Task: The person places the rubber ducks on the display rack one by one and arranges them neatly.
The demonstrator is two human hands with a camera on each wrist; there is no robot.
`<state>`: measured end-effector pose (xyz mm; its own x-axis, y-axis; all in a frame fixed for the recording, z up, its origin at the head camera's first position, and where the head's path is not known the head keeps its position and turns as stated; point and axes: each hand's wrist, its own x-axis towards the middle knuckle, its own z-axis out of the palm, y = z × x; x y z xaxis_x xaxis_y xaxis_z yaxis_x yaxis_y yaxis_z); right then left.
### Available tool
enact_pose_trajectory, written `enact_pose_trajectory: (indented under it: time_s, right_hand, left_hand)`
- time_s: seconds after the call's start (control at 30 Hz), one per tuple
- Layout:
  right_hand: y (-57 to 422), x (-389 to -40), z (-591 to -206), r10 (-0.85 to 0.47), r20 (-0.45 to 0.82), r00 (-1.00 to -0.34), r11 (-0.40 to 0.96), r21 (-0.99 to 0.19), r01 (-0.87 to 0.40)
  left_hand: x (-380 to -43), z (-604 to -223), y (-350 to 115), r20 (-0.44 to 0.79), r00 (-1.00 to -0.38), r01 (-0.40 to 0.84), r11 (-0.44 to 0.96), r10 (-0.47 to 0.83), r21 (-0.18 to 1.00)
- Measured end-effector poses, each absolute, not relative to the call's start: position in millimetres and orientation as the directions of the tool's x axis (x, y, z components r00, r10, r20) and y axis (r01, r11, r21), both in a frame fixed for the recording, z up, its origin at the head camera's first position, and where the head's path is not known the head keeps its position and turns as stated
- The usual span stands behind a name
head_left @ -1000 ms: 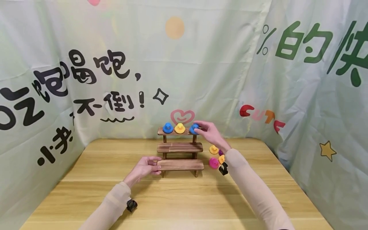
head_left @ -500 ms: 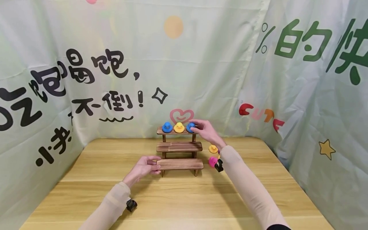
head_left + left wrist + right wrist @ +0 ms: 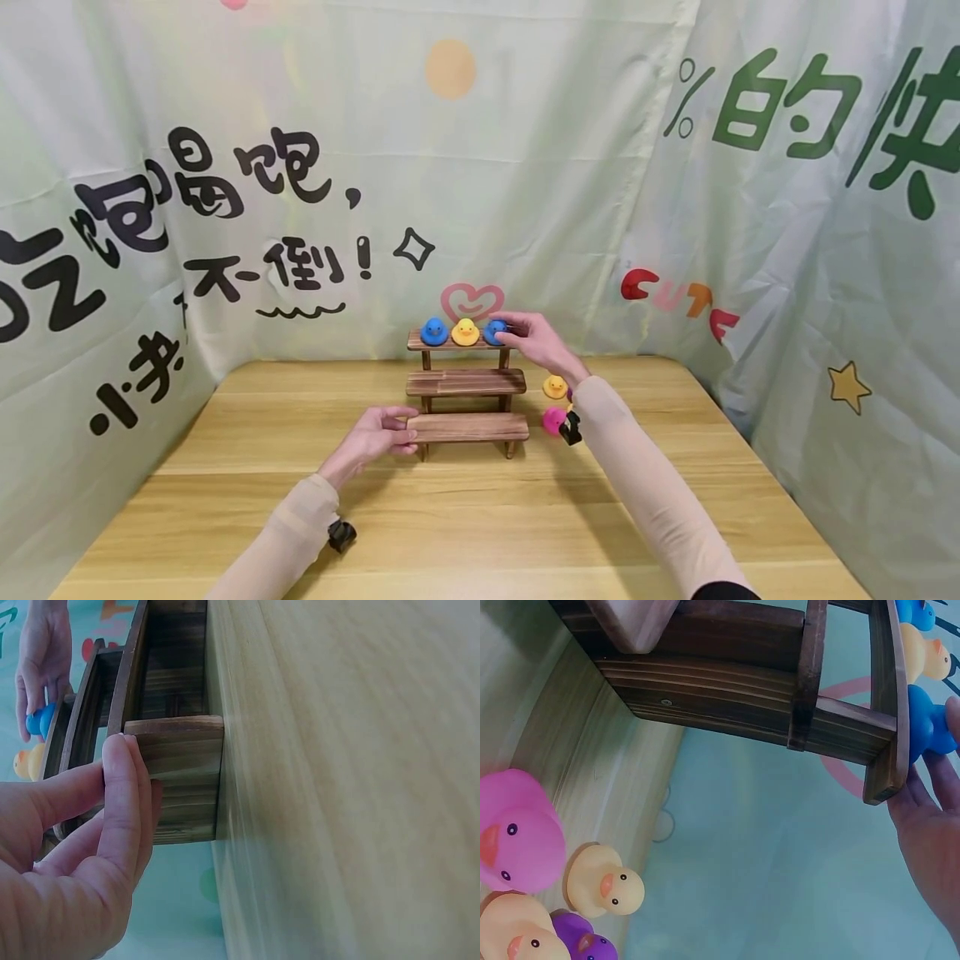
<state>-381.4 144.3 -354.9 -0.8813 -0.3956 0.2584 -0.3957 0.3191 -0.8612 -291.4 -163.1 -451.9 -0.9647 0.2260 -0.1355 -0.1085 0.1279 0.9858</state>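
Note:
A three-tier wooden display stand [image 3: 468,428] is on the table. My left hand [image 3: 372,432] pinches the left end of its lowest step between thumb and fingers, as the left wrist view [image 3: 112,825] shows up close. On the top step a blue rubber duck [image 3: 433,333] sits at the left with a yellow rubber duck [image 3: 465,334] beside it. At that step's right end, my right hand [image 3: 542,340] holds a second blue rubber duck [image 3: 928,724], fingers around its side and the duck right at the board. The two lower steps carry nothing.
Right of the stand, a pink duck [image 3: 553,421], a yellow duck [image 3: 555,387], a purple duck [image 3: 581,939] and another yellow duck [image 3: 521,930] sit on the wooden table [image 3: 480,525]. A printed cloth [image 3: 540,208] hangs behind the table and along both sides.
My right hand has slid the blue duck a little left along the top step, closer to the yellow one, then stayed there. The left hand keeps its grip on the stand.

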Motion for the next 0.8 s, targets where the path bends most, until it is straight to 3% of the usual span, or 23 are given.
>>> enact_pose_trajectory:
  time_s: [0.57,0.8]
  right_hand:
    - [144.7,-381.4,-355.4,-0.403,0.247,-0.881,0.312,-0.868,-0.386]
    - [147.6,-381.9,-355.6,-0.376,0.26,-0.89,0.236,-0.902,-0.363]
  left_hand:
    - [-291.7,-455.1,-163.8,-0.124,-0.963,-0.094,0.134,0.238,0.987]
    - [-292.2,-454.1,-163.3,-0.135,-0.965,-0.108,0.129,0.226,0.986]
